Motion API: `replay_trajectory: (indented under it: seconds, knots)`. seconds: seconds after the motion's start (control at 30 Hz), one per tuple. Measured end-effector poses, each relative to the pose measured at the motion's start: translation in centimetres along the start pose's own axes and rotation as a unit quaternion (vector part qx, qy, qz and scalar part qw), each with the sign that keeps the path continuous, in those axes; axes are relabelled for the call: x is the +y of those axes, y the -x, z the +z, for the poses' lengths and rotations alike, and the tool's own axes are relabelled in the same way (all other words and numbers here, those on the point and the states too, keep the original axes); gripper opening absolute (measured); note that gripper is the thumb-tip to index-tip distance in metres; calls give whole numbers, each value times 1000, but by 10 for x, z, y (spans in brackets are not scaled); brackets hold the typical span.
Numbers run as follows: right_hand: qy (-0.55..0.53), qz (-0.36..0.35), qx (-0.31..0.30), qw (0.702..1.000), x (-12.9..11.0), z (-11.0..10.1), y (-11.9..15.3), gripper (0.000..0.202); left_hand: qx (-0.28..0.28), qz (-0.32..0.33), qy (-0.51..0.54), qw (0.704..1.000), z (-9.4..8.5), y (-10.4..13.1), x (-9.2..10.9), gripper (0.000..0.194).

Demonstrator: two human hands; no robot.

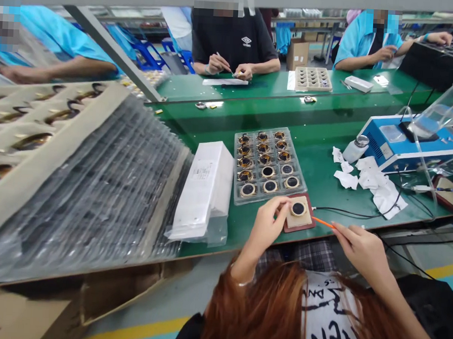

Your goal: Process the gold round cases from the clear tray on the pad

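Fine handwork is occupying a glossy green workbench [321, 144].
A clear plastic compartment tray [236, 182] is lying at eleven o'clock from the work. The right hand [361, 250] is pinching, the left hand [269, 220] half curling, by a beige-and-maroon square pad [292, 223]. A gold-rimmed, black-faced round part [298, 209] is resting there, the left touching its nine-o'clock edge, grip unclear; at four o'clock the right is holding a slim orange stick [323, 222], best kept off the face.

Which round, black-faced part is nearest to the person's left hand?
The round part on the square beige pad, beside the left hand; others nearby sit in the clear plastic tray.
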State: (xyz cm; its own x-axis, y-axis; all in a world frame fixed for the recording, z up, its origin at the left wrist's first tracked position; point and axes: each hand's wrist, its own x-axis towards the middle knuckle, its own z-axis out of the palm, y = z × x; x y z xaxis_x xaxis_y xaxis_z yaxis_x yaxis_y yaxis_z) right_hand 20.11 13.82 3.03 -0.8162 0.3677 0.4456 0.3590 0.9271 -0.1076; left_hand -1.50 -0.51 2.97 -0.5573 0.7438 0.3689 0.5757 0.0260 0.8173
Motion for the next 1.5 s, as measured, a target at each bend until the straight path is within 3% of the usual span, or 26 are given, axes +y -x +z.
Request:
replay_trajectory:
  seconds: [0.13, 0.27, 0.43, 0.67, 0.8, 0.93, 1.2, 1.37, 1.5]
  knots:
    - [55, -55, -13, 997, -6, 5, -10, 39, 15, 51, -93, 994, 7, 44, -15, 15]
    - [70, -56, -29, 996, -10, 6, -17, 34, 20, 107, -159, 981, 17, 65, -25, 24]
    - [87, -51, -53, 993, -14, 7, -18, 32, 20, 151, -242, 958, 20, 66, -28, 28]
    - [111, -19, -192, 975, -29, -10, -44, 24, 43, 136, -220, 965, 22, 63, -25, 22]
    - [117, -11, -227, 967, -35, -14, -52, 21, 46, 132, -215, 967, 22, 62, -24, 21]
    - [108, 9, -198, 974, -28, -2, -36, 24, 43, 125, -213, 968, 22, 63, -23, 20]
    - [-5, 56, -36, 998, -24, 36, 7, 47, 51, 111, -204, 971, 25, 62, -24, 18]
    - [-19, 80, -28, 996, -33, 39, 8, 50, 52, 110, -192, 974, 27, 61, -24, 17]
    - [-1, 84, -62, 994, -29, 26, 8, 49, 45, 107, -185, 976, 26, 62, -25, 18]
